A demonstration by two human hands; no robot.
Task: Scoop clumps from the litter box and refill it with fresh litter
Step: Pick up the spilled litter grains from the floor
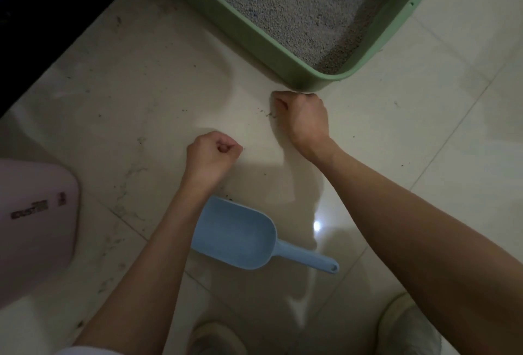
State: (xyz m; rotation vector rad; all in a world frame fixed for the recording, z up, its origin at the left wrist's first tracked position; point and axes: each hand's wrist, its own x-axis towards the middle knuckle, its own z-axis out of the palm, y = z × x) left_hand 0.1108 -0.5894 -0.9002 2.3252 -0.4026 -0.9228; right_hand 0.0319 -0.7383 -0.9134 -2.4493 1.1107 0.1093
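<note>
Glossy cream floor tiles [119, 105] carry everything, speckled with stray litter grains. At centre the left hand [210, 153] is clenched in a loose fist above the tile; whether it holds anything cannot be told. Toward one o'clock from it, the right hand [301, 115] is also curled, knuckles down beside a small scatter of grains [270, 113], just at the near corner of the green litter box [254, 43], which fills the twelve-to-one o'clock area with grey litter [297, 6]. At six o'clock from the left hand lies a blue scoop [237, 234], handle pointing to four o'clock, untouched. A pale pink container [36, 221] sits at nine o'clock.
</note>
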